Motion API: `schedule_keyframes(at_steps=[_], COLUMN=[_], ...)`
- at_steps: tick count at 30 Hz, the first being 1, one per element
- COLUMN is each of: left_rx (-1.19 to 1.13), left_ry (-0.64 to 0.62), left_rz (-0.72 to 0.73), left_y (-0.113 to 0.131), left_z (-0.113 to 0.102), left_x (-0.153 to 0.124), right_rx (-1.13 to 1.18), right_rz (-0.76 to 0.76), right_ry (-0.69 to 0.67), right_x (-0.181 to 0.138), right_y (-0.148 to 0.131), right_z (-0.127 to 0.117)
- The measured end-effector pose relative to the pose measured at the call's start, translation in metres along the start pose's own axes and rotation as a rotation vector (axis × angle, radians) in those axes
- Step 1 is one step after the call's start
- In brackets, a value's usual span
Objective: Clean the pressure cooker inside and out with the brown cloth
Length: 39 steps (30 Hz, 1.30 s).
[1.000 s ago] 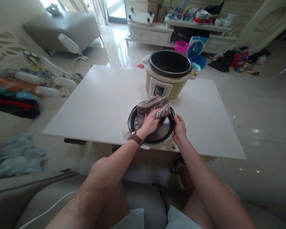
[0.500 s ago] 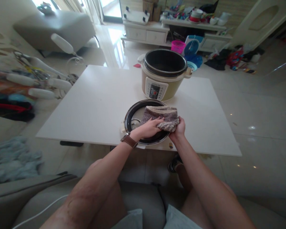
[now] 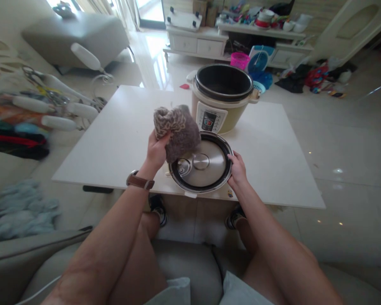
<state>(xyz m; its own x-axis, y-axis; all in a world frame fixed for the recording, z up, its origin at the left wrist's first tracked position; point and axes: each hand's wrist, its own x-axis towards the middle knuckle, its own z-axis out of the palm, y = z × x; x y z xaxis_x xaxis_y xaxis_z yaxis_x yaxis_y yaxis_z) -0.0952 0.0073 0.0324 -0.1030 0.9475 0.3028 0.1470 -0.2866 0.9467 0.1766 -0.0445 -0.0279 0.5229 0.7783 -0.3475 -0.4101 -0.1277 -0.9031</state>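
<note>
My left hand [image 3: 157, 149] is closed on a folded grey-brown cloth [image 3: 181, 132], held up over the left rim of the cooker lid. The lid [image 3: 211, 163] shows its metal inner face, with a black sealing ring, a raised disc in the middle and a small valve at its left. My right hand [image 3: 237, 169] grips the lid's right rim, thumb over the edge. Just behind the lid stands the electric pressure cooker [image 3: 214, 112], uncovered, its dark inner pot facing up and its control panel towards me.
The white table [image 3: 114, 140] carries the cooker, with a small sticker [image 3: 230, 193] near its front edge. Beyond it on the floor are a pink basket [image 3: 240, 60] and blue plastic items. A white cabinet [image 3: 195, 44] stands at the back; a grey sofa [image 3: 184, 262] is beneath me.
My left hand has lifted the cloth off the lid and moved it up and to the left, uncovering the lid's metal inside. My right hand stays at the lid's right rim.
</note>
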Motion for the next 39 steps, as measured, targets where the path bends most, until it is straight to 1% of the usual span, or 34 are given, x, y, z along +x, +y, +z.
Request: schedule_keyframes(at_steps=[1,2,4,5,7,9,11,12,16,18,21,23,27,28,29,30,31,33,37,39], left_rx=[0.075,0.162,0.357,0.457,0.64,0.783,0.879,0.91,0.968,0.957,0.896,0.859,0.724,0.681,0.649,0.633,0.628,0.626,0.56,0.513], left_ry=[-0.007,-0.056,-0.231,-0.33,-0.52,-0.677,-0.773,-0.792,-0.766,-0.741,-0.675,-0.565,-0.181,-0.123,-0.117,-0.164,-0.254,-0.49,-0.947,-1.111], left_rz=[0.076,0.14,0.212,0.215,0.157,0.078,0.034,0.025,-0.037,-0.059,-0.044,-0.037,0.0,0.028,0.058,0.083,0.102,0.116,0.051,0.01], left_y=[0.003,0.007,0.013,0.015,0.014,0.01,0.007,0.007,0.02,0.028,0.034,0.035,0.037,0.039,0.04,0.041,0.042,0.043,0.039,0.037], left_z=[-0.003,-0.005,-0.006,-0.005,0.0,0.006,0.01,0.011,0.011,0.009,0.006,0.003,-0.005,-0.007,-0.007,-0.006,-0.004,0.004,0.023,0.028], left_x=[0.0,-0.002,-0.007,-0.011,-0.018,-0.025,-0.029,-0.032,-0.039,-0.042,-0.043,-0.04,-0.032,-0.031,-0.031,-0.032,-0.034,-0.042,-0.057,-0.059], right_rx=[-0.009,-0.016,-0.03,-0.035,-0.038,-0.033,-0.027,-0.023,0.007,0.005,-0.026,-0.043,-0.052,-0.054,-0.057,-0.058,-0.056,-0.041,-0.012,-0.014], right_rz=[-0.006,-0.011,-0.022,-0.027,-0.034,-0.043,-0.052,-0.056,-0.062,-0.069,-0.1,-0.113,-0.095,-0.092,-0.09,-0.09,-0.088,-0.083,-0.089,-0.087], right_ry=[0.0,0.0,-0.004,-0.007,-0.012,-0.015,-0.006,0.002,0.048,0.061,0.061,0.064,0.068,0.068,0.069,0.071,0.069,0.063,0.089,0.092], right_x=[0.0,0.0,0.0,0.001,0.002,0.003,0.003,0.003,0.002,0.001,0.002,0.003,0.004,0.004,0.004,0.004,0.004,0.005,0.008,0.009], right_y=[0.001,0.002,0.002,0.003,0.003,0.003,0.005,0.005,0.008,0.009,0.01,0.011,0.012,0.013,0.013,0.014,0.014,0.015,0.016,0.016], right_z=[-0.001,-0.001,-0.002,-0.003,-0.003,-0.002,-0.001,0.0,0.004,0.005,0.005,0.003,0.001,0.001,0.001,0.001,0.001,0.002,0.002,0.002])
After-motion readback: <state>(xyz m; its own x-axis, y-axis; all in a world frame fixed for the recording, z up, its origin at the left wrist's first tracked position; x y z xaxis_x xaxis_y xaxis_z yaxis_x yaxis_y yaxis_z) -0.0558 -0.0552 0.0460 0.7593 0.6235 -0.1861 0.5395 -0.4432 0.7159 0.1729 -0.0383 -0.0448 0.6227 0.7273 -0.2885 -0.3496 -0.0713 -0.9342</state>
